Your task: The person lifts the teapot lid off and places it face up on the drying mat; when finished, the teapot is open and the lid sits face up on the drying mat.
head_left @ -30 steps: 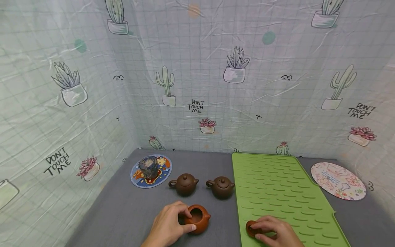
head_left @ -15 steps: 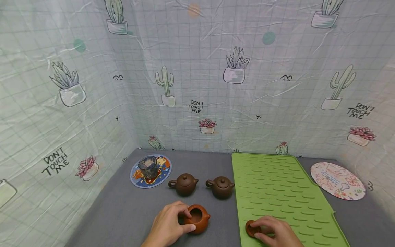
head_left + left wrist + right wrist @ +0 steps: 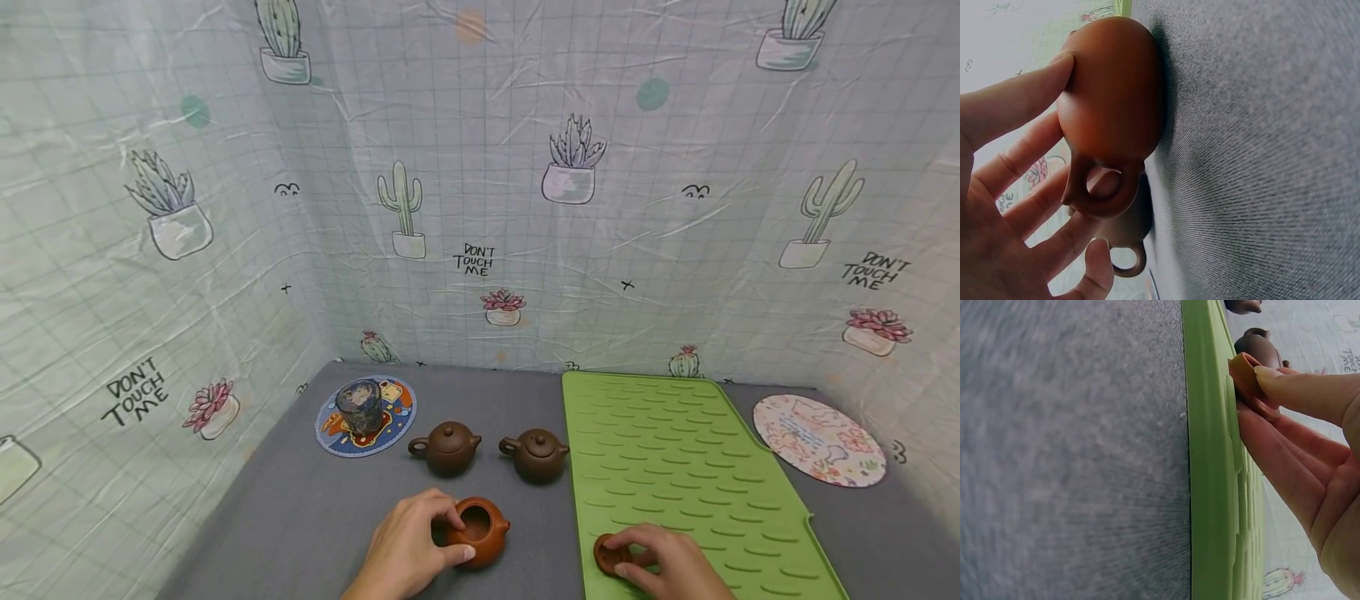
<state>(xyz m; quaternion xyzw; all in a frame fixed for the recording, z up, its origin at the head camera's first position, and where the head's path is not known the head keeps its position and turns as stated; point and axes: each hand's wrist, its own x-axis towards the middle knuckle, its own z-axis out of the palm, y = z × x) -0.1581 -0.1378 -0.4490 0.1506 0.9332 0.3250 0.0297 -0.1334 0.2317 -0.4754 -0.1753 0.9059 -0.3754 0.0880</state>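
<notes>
My left hand (image 3: pixel 411 537) grips a reddish-brown clay teapot (image 3: pixel 491 547) by its rim, fingers at the open mouth and thumb on the near side. The pot stands lidless on the grey cloth, spout to the right. In the left wrist view, its loop handle (image 3: pixel 1102 203) sits beside my spread lower fingers. On the left edge of the green mat (image 3: pixel 675 467), my right hand (image 3: pixel 671 560) pinches the matching teapot lid (image 3: pixel 606 556) between thumb and fingers. The lid is tipped, its hollow underside partly showing, and close over the mat in the right wrist view.
Two dark brown lidded teapots, one on the left (image 3: pixel 450 450) and one on the right (image 3: pixel 538 458), stand behind the reddish pot. A dark glass (image 3: pixel 360 407) sits on a blue round coaster (image 3: pixel 401 417) at back left. A pink patterned round mat (image 3: pixel 821 442) lies right.
The lid in my right hand has turned a little and shifted slightly left on the green mat. My left hand and the reddish teapot stay where they were.
</notes>
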